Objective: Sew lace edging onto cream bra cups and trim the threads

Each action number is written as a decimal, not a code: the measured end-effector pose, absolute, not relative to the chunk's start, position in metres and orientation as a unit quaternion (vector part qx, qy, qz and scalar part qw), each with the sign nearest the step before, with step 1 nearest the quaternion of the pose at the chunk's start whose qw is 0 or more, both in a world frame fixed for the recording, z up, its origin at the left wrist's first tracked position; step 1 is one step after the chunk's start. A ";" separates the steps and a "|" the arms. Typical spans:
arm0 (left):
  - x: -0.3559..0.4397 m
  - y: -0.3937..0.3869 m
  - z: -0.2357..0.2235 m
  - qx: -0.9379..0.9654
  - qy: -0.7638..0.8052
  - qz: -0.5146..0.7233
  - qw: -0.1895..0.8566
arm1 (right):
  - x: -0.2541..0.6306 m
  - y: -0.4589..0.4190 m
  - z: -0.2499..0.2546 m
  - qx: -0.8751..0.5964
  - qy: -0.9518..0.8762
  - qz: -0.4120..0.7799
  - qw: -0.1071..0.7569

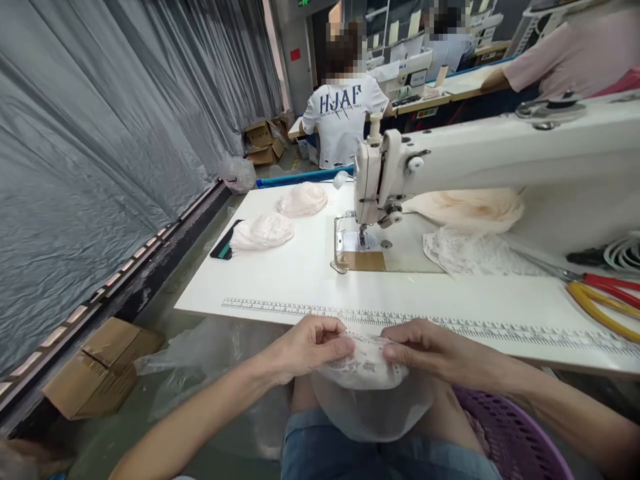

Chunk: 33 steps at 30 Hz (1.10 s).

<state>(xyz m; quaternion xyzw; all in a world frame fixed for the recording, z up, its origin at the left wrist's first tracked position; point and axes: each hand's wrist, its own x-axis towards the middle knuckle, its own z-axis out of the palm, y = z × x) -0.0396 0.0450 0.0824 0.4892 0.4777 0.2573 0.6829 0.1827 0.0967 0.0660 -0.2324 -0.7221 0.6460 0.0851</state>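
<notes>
Pinched white lace (370, 365) with left hand (320, 347) and right hand (433, 348), seemingly gripping its hidden back too, on the near side of the sewing machine (465, 153), ideally under light, even tension against puckering.

"What sort of place is this?"
"A sewing workshop: a sewing machine (465, 150) stands on the near counter (280, 277)."
"And farther off?"
"People (345, 123) work along a far counter (465, 81) with more machines (419, 65)."
</notes>
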 end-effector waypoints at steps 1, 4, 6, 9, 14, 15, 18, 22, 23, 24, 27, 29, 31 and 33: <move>-0.038 0.040 0.078 0.486 0.480 0.252 0.686 | 0.186 0.092 0.064 -0.232 -0.723 0.645 0.082; -0.036 0.029 0.064 0.467 0.490 0.241 0.695 | 0.193 0.080 0.056 -0.239 -0.714 0.654 0.069; -0.036 0.024 0.055 0.452 0.491 0.240 0.705 | 0.197 0.073 0.050 -0.248 -0.705 0.661 0.061; -0.035 0.017 0.044 0.428 0.499 0.239 0.715 | 0.199 0.064 0.043 -0.254 -0.689 0.677 0.055; -0.025 0.008 0.030 0.368 0.485 0.221 0.762 | 0.203 0.055 0.032 -0.268 -0.680 0.680 0.063; -0.022 0.006 0.028 0.359 0.486 0.215 0.767 | 0.204 0.054 0.030 -0.266 -0.679 0.681 0.062; -0.015 0.005 0.023 0.350 0.511 0.207 0.757 | 0.207 0.053 0.025 -0.257 -0.669 0.695 0.052; -0.011 0.006 0.020 0.332 0.530 0.224 0.748 | 0.207 0.050 0.019 -0.255 -0.667 0.698 0.059; -0.011 0.007 0.019 0.324 0.533 0.230 0.747 | 0.207 0.049 0.017 -0.263 -0.670 0.691 0.063; -0.012 0.007 0.019 0.318 0.535 0.235 0.746 | 0.206 0.048 0.014 -0.274 -0.672 0.684 0.067; -0.015 0.006 0.019 0.313 0.534 0.250 0.745 | 0.203 0.046 0.006 -0.303 -0.669 0.675 0.079; -0.017 0.006 0.018 0.317 0.533 0.251 0.743 | 0.201 0.046 0.003 -0.296 -0.662 0.684 0.079; -0.018 0.005 0.016 0.317 0.531 0.236 0.750 | 0.200 0.047 0.003 -0.282 -0.656 0.697 0.068; -0.018 0.005 0.014 0.320 0.529 0.209 0.757 | 0.198 0.047 0.003 -0.272 -0.646 0.711 0.058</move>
